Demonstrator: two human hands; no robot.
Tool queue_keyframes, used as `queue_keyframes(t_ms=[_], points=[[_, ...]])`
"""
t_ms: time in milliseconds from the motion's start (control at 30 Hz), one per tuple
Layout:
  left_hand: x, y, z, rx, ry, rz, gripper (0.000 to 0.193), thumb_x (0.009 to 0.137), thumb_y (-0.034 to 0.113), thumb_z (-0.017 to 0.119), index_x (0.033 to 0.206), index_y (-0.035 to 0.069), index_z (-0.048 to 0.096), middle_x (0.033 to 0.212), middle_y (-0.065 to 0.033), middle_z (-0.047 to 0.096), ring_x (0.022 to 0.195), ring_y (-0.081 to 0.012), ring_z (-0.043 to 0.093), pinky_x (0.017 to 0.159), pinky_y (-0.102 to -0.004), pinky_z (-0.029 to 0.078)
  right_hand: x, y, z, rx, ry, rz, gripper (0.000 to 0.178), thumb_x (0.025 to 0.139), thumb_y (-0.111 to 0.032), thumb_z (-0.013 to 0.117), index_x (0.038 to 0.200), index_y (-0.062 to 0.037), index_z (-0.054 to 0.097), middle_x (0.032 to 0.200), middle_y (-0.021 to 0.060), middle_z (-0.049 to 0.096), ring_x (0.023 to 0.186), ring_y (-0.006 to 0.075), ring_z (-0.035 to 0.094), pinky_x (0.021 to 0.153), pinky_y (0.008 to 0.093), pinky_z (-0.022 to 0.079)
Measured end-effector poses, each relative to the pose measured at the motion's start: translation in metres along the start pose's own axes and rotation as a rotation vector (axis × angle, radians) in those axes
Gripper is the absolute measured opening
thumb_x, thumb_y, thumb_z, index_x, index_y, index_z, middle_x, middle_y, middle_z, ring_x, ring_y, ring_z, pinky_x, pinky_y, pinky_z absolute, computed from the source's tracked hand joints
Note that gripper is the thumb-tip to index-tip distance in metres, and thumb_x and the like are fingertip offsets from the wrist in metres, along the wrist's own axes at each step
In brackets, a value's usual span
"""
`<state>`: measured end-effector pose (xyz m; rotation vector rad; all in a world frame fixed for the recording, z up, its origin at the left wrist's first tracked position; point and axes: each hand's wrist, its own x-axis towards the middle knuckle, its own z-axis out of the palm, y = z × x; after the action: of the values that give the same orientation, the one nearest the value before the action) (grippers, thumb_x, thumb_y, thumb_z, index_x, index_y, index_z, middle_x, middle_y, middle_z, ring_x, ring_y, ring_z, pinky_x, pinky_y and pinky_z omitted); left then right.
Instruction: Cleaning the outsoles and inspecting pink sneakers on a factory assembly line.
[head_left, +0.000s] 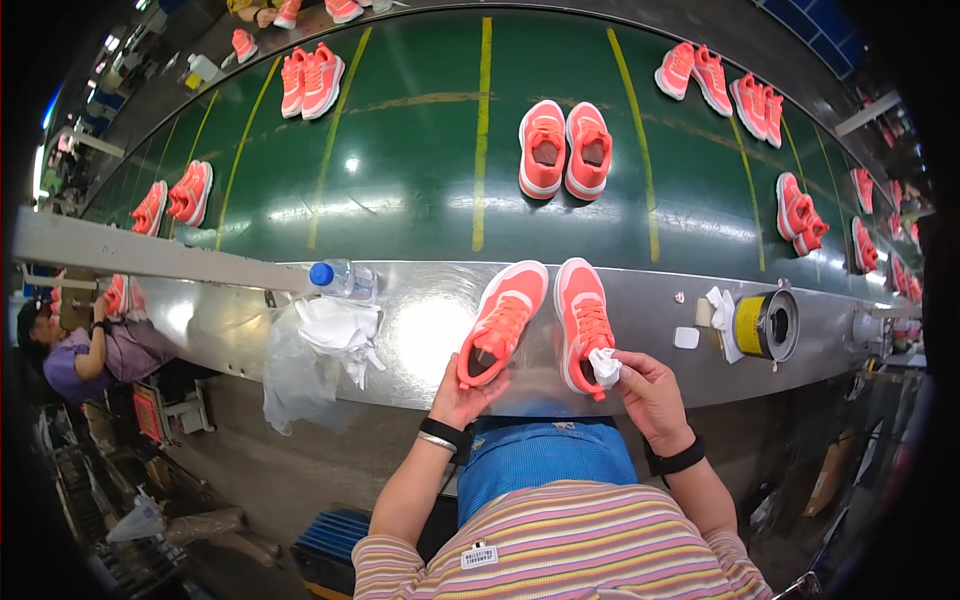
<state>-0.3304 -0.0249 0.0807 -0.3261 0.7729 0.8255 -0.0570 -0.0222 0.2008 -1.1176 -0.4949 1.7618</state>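
Two coral sneakers with white soles lie on the metal ledge in front of me, toes pointing away. My left hand (pixel 468 396) cups the heel of the left sneaker (pixel 505 315), which is slanted with its toe to the right. Between the thumb and fingers of my right hand (pixel 655 400) is a crumpled white wad (pixel 604 366), paper or cloth, I cannot tell which. That wad is at the collar of the right sneaker (pixel 583 305) and hides part of its opening. Dark insoles show inside the shoes.
Beyond the metal ledge (pixel 420 300) runs a green conveyor belt (pixel 400 160) carrying several coral pairs, the nearest pair (pixel 565 150) straight ahead. A blue-capped bottle (pixel 345 278) and white cloths (pixel 335 330) lie left; a yellow-labelled can (pixel 765 325) stands right. Another person (pixel 90 350) sits far left.
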Motion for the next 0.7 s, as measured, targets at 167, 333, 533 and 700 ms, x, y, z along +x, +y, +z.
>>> queue_keyframes(t_ms=[167,333,533,700], points=[[-0.013,-0.021,0.028,0.138,-0.123,0.375,0.046,0.089,0.028,0.052,0.126,0.003,0.040,0.123,-0.0138,0.049,0.113,-0.0278,0.050,0.090,-0.0430,0.047,0.001,-0.004,0.011,0.021,0.013,-0.005,0.014,0.087,-0.002,0.054,0.100,0.0034,0.058,0.097,0.0103,0.062,0.089,0.0164,0.060,0.079,0.0291,0.049],[-0.030,-0.025,0.031,0.283,0.010,0.525,0.063,0.080,0.001,0.062,0.131,0.005,0.025,0.120,-0.0124,0.046,0.104,-0.0216,0.054,0.077,-0.0369,0.055,0.022,0.007,0.045,-0.383,-0.035,-0.122,0.010,0.087,-0.004,0.055,0.095,0.0013,0.057,0.095,0.0080,0.062,0.084,0.0134,0.060,0.076,0.0270,0.048],[-0.028,-0.038,0.037,0.340,0.000,0.572,0.063,0.079,-0.002,0.064,0.129,0.004,0.026,0.118,-0.0122,0.046,0.104,-0.0198,0.053,0.079,-0.0346,0.054,0.056,0.058,0.080,-1.026,-0.302,-0.596,0.009,0.080,-0.005,0.061,0.089,-0.0033,0.061,0.080,0.0055,0.057,0.072,0.0152,0.056,0.062,0.0273,0.044],[-0.036,-0.044,0.039,0.321,0.038,0.527,0.057,0.079,-0.003,0.063,0.123,0.004,0.029,0.115,-0.0124,0.046,0.102,-0.0198,0.054,0.079,-0.0336,0.054,0.090,0.065,0.072,-1.091,-0.256,-0.577,0.005,0.077,-0.004,0.060,0.082,-0.0023,0.060,0.077,0.0121,0.052,0.073,0.0279,0.054,0.065,0.0355,0.044]])
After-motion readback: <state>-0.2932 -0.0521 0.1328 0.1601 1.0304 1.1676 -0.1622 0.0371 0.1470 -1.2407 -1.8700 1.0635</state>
